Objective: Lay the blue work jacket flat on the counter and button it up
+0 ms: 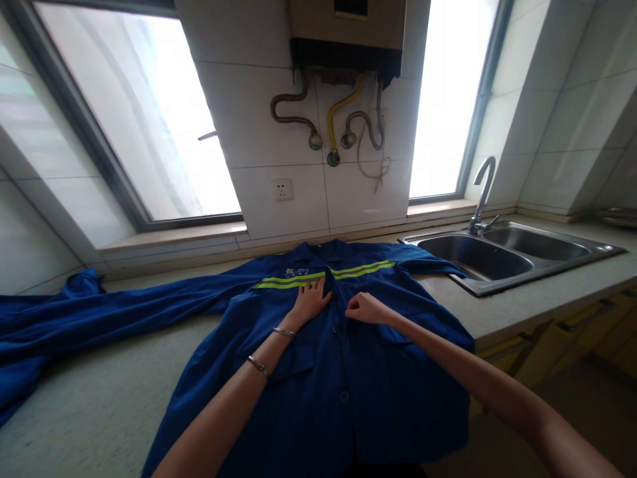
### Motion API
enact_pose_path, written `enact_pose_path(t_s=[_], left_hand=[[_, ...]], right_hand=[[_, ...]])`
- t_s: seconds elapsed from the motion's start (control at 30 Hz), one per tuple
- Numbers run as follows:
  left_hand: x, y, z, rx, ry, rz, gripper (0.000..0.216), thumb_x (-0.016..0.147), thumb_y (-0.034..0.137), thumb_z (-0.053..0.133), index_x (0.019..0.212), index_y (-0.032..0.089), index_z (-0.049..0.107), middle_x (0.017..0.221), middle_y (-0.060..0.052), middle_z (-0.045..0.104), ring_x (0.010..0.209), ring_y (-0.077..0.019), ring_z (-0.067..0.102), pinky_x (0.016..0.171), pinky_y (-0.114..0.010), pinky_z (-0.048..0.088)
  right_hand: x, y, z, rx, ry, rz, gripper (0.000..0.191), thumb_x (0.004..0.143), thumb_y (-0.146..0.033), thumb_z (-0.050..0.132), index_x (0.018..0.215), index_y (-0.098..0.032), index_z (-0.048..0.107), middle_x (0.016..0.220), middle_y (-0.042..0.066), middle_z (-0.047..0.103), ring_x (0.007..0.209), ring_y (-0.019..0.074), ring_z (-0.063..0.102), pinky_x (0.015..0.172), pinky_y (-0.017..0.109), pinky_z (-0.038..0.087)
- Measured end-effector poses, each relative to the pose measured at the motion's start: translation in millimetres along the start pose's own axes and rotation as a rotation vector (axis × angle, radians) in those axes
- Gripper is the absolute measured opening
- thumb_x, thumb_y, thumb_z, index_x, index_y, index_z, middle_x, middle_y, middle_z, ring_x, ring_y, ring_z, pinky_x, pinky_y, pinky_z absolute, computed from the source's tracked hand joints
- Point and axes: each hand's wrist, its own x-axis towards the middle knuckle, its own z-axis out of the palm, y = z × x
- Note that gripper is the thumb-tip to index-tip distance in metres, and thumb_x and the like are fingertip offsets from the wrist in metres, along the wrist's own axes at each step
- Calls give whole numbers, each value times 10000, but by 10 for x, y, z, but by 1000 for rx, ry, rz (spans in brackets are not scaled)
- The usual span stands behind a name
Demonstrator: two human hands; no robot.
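A blue work jacket (348,372) with a yellow-green reflective stripe (326,273) lies face up on the countertop (99,398), sleeves spread out. My left hand (311,297) rests flat on its chest just below the stripe, fingers spread. To the right of the button line, my right hand (362,307) is curled, pinching the jacket's front edge. Two bracelets sit on my left forearm.
A double steel sink (502,255) with a tap (482,196) is set in the counter at the right. A water heater (347,33) with hoses hangs on the tiled wall between two windows. A wall socket (283,190) is below it. The counter edge drops off at the right.
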Motion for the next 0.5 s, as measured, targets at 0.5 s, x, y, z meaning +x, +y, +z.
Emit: enact_pose_path(t_s=[0.5], left_hand=[[-63,224,-760,-607,-1164,63,261,520,342,767,654,143,664,579,-48,613,519,-176,573,442,-246,449]], right_hand=[[-403,-412,105,-312,37,-14,449,710,-585,558,890,-196,692,938,84,593,731,185,584,612,247,363]])
